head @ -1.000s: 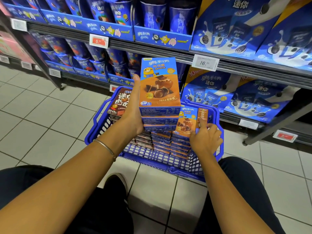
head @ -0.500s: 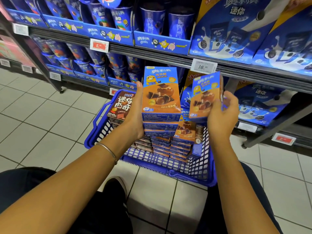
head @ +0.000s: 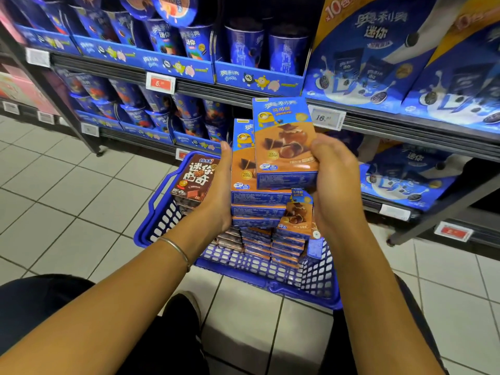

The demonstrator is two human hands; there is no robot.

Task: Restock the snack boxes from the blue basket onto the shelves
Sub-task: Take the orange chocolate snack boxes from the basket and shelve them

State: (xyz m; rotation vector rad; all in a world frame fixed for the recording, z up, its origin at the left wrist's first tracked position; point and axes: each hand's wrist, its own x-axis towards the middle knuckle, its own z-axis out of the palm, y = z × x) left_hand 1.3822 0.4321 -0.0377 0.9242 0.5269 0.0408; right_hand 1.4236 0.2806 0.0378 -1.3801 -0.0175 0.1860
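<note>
Orange-and-blue cardboard fills the middle of the frame: the right hand (head: pixel 334 182), which half a second ago held a box (head: pixel 284 143) off to the right, now presses it against the stack (head: pixel 253 185) gripped by the left hand (head: pixel 217 190), fingers of both wrapped round the box edges. Below, the basket (head: pixel 151 228) holds more. Behind, the shelves (head: pixel 243 92) wait; the load is growing, nothing yet shelved.
</note>
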